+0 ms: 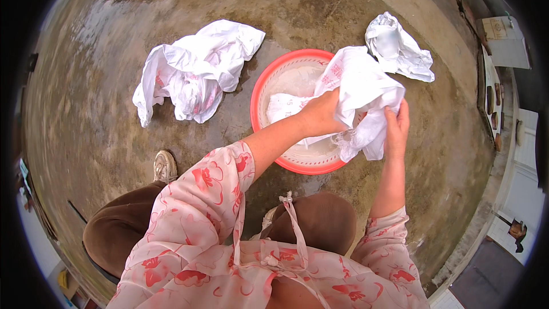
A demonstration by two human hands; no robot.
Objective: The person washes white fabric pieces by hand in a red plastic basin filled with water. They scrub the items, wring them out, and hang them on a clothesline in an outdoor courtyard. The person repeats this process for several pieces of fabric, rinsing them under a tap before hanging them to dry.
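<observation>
My left hand (pixel 324 113) grips a white woven sack (pixel 364 81) with red printing, its fingers hidden under the fabric. At the sack's right edge, my right hand (pixel 396 126) pinches the cloth between thumb and fingers. Part of the sack hangs into a red-rimmed round plastic basin (pixel 257 94), which holds cloudy water, and a frayed end falls over the basin's right side. To the left, another crumpled white sack (pixel 193 68) with red marks lies on the wet concrete. Beyond the basin at the upper right is a bunched white and silvery sack (pixel 396 49).
Wet concrete floor (pixel 107 94) surrounds the basin. My shoe (pixel 165 166) and bent knees are close to it on the near side. A cardboard box (pixel 504 30) stands at the far right, above a ledge with dark pieces on a white board (pixel 491 94).
</observation>
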